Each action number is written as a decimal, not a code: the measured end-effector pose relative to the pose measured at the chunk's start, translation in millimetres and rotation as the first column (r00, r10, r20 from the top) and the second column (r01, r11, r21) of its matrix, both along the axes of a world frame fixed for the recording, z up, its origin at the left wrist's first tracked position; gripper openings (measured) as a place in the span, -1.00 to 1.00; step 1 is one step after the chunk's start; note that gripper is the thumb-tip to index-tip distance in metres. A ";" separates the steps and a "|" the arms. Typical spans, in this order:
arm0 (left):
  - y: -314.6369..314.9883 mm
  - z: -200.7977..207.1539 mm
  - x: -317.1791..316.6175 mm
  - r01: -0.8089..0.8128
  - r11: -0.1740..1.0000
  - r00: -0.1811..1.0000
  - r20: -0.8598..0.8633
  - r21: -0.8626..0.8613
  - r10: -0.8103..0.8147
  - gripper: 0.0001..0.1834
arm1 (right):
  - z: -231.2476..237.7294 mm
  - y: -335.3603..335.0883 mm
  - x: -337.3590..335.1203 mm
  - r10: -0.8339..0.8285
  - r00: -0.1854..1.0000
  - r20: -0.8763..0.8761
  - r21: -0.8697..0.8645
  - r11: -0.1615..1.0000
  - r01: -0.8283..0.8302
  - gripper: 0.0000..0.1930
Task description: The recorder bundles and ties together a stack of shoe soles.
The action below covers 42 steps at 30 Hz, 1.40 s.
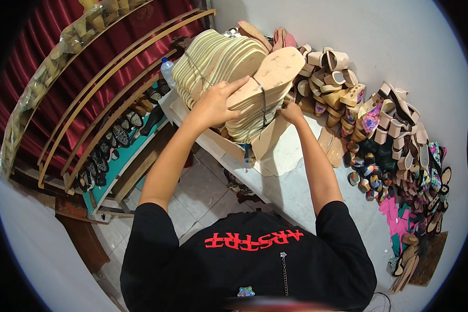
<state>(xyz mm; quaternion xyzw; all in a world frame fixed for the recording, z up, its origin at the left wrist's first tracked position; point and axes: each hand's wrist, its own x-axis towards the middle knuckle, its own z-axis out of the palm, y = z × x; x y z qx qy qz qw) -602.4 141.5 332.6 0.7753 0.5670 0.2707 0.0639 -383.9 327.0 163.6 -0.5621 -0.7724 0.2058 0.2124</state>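
Note:
Two stacks of sole-shaped cream insoles stand in a cardboard box [270,141] on the white table. Black cord binds the nearer insole bundle [278,67], and another cord crosses the farther insole stack [213,54]. My left hand [217,104] lies against the left side of the nearer bundle, fingers spread and thumb apart, one finger reaching over its top. On the bundle's other side, my right hand [292,112] is closed by the upper edge of the box flap. What its curled fingers grip is hidden.
Heaped sandals and wedge shoes [343,88] line the wall at the right. Pink fabric scraps [395,221] lie near the right edge of the table [317,208]. A plastic bottle [167,70] stands behind the box. At left, a rack [135,151] holds dark shoes.

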 end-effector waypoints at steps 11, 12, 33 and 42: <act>23.8 -2.4 15.6 -0.203 0.967 0.967 -0.120 0.153 0.223 -0.21 | 53.7 -30.3 -10.1 0.060 0.710 -0.701 0.339 0.905 0.257 -0.45; 22.7 -2.2 16.4 -0.204 0.968 0.968 -0.119 0.150 0.222 -0.21 | 67.8 -33.1 -11.5 0.121 0.708 -0.696 0.430 0.859 0.277 -0.44; -44.2 -205.3 -59.7 -0.628 0.737 0.452 0.653 -0.251 0.607 -0.35 | 109.3 -52.4 -23.5 0.260 0.862 -0.436 0.595 0.801 0.060 -0.32; -47.0 -203.9 -22.8 -0.185 0.661 0.279 0.606 -0.727 0.745 -0.12 | 45.5 -77.5 -11.2 0.060 0.818 -0.573 0.429 0.872 0.237 -0.33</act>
